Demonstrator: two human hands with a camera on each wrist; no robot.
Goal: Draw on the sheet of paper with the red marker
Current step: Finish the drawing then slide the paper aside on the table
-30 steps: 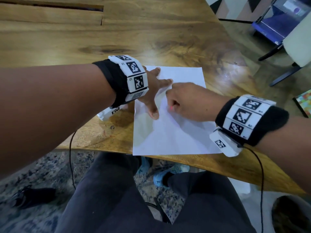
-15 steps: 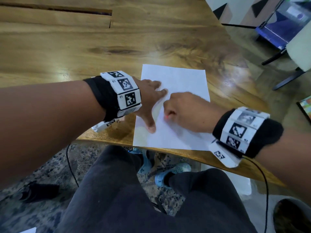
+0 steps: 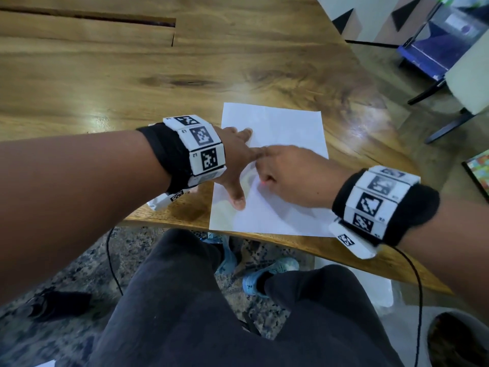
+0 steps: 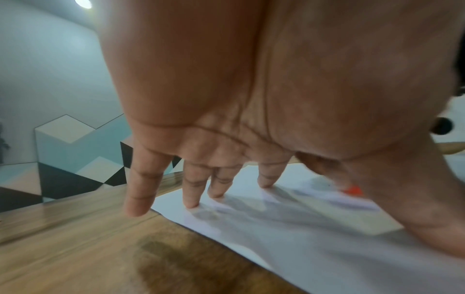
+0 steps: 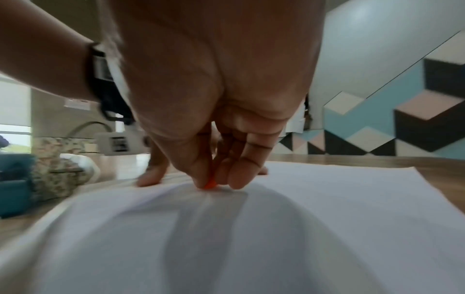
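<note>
A white sheet of paper (image 3: 285, 128) lies at the near edge of the wooden table (image 3: 132, 75). My left hand (image 3: 238, 157) lies spread flat on the sheet's left side, fingertips (image 4: 191, 202) and thumb pressing it down. My right hand (image 3: 288, 173) pinches the red marker (image 5: 210, 184), of which only the red tip (image 3: 265, 183) shows; the tip touches the paper just right of the left thumb. In the left wrist view the red marker (image 4: 352, 191) shows as a blur beyond the thumb. The paper (image 5: 327, 199) looks blank where visible.
The table's near edge (image 3: 291, 242) runs just below the sheet, with my knees and feet under it. A slot (image 3: 105, 18) is cut in the table top at the far left. Chair legs (image 3: 444, 128) and a blue cart (image 3: 436, 49) stand off to the right.
The view has shifted, so sheet and hands sit lower in the frame. Both hands keep their hold; the right hand has edged slightly closer to the left fingers.
</note>
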